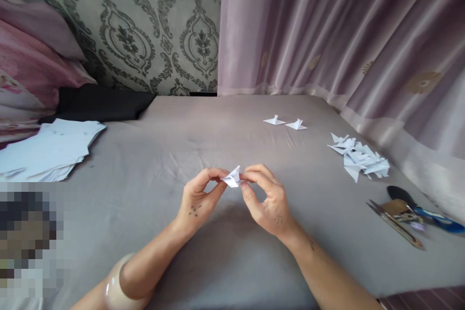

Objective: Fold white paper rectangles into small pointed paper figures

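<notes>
A small folded white paper figure (232,178) is held up over the grey sheet between my two hands. My left hand (201,198) pinches its left side with thumb and fingers. On the other side, my right hand (267,198) grips its right edge between thumb and fingertips. The paper has pointed flaps, one of them sticking upward. The fingertips hide parts of its edges. Beyond my hands, two finished-looking white paper figures, one on the left (275,120) and one on the right (297,124), sit on the sheet close to each other.
A heap of folded white paper pieces (363,157) lies at the right. Nearer on that side are scissors (395,225) and a blue-handled tool (441,219). Stacked white paper (51,147) lies at the left, before a black cloth (105,101). A curtain (290,29) hangs behind.
</notes>
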{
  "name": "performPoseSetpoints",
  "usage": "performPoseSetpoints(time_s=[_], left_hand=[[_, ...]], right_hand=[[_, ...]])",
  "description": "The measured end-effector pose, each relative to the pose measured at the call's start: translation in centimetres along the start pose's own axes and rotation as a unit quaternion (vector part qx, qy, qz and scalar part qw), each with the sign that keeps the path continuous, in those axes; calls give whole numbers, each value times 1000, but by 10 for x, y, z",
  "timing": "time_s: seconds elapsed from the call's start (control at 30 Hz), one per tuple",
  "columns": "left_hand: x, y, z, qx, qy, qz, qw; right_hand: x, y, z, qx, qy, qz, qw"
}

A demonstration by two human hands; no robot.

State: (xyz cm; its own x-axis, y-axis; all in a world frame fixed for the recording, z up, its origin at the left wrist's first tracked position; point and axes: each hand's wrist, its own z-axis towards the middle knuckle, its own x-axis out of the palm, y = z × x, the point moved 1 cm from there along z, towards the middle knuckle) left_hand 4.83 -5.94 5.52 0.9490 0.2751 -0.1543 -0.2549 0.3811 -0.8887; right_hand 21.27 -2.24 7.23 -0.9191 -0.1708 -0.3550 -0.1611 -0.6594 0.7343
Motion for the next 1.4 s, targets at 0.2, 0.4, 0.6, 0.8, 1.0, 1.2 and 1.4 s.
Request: performPoseSetpoints(time_s=[0.2,0.4,0.6,0.8,1.0,1.2,1.4], left_hand=[[-4,2,-1,137,4,219,966],[-4,9,-3,232,45,303,923],[-1,8,-4,269,87,339,897],[3,11,-5,268,74,350,895],[-2,15,-3,226,71,315,919],[-1,11,5,15,42,111,993],[6,6,5,-153,52,-164,973]], right_hand=[[-4,2,4,75,10,40,996],[0,-1,4,162,61,34,984],[5,-6,0,203,38,-10,978],[11,-9,-3,226,-22,-52,972],[8,-8,1,239,-1,-11,971],[-6,-2,6,227,19,97,969],[-2,0,5,132,-12,52,990]])
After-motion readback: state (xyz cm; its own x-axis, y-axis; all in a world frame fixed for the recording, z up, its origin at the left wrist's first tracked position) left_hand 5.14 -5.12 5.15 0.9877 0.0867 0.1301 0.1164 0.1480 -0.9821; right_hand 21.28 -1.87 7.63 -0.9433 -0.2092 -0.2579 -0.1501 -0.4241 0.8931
